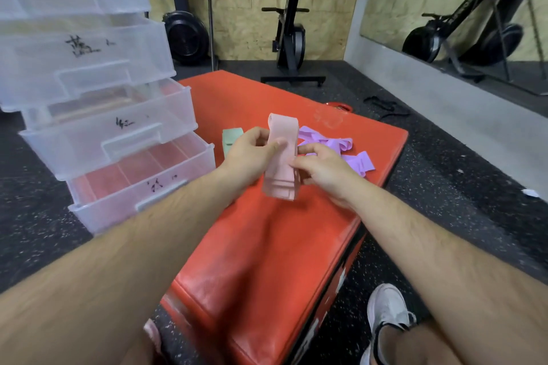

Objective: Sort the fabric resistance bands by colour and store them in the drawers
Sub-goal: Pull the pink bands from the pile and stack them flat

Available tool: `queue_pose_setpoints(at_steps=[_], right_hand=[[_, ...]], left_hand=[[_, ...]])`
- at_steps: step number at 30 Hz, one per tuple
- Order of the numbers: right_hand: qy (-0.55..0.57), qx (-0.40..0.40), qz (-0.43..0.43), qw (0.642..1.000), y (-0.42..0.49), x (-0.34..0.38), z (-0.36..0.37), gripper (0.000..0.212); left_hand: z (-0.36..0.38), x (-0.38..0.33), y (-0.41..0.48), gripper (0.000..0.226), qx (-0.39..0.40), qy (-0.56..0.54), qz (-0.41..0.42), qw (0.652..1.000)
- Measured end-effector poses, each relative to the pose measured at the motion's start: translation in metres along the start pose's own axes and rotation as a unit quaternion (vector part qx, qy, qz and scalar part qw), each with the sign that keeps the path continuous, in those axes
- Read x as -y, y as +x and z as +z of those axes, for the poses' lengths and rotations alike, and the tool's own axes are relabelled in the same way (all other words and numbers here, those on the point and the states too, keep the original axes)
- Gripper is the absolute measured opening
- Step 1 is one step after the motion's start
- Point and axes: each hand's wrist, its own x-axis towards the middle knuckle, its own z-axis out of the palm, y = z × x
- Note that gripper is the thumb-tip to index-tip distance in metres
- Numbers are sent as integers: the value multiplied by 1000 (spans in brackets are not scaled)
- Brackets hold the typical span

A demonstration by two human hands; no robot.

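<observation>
Head view: the pink band [280, 133] is pinched upright by fingers of the left hand [252, 154] and right hand [323, 169] above the red counter [267, 246], seemingly being flattened for the open drawers [118, 204]

Gym — rower [289, 32], rubber floor [444, 175], red plyo box [267, 246].

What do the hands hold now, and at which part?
The pink band: the left hand grips its left edge near the middle, the right hand pinches its right edge slightly lower.
</observation>
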Motion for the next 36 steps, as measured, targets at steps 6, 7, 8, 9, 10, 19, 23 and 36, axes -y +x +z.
queue_pose_setpoints(at_steps=[6,7,8,9,10,19,23,36], right_hand=[[5,-68,-5,998,33,1,14,5],[4,-65,-2,998,39,4,17,3],[7,-62,-4,998,43,8,20,5],[15,-63,-9,998,50,11,23,16],[25,-69,-20,997,57,15,24,28],[-13,-113,-6,993,116,-11,39,23],[-127,-125,25,984,121,-35,48,25],[-452,-58,-58,888,105,-35,40,28]], left_hand=[[-1,-8,30,14,-27,20,-105,994],[-1,-8,35,10,-34,11,-119,992],[-2,-8,41,8,-40,5,-125,991],[-3,-8,47,4,-44,-1,-114,993],[-5,-7,54,11,-46,-17,-92,995],[-20,21,92,40,-136,198,75,968],[-17,37,88,34,-33,420,82,903],[-7,52,67,23,149,602,109,777]])
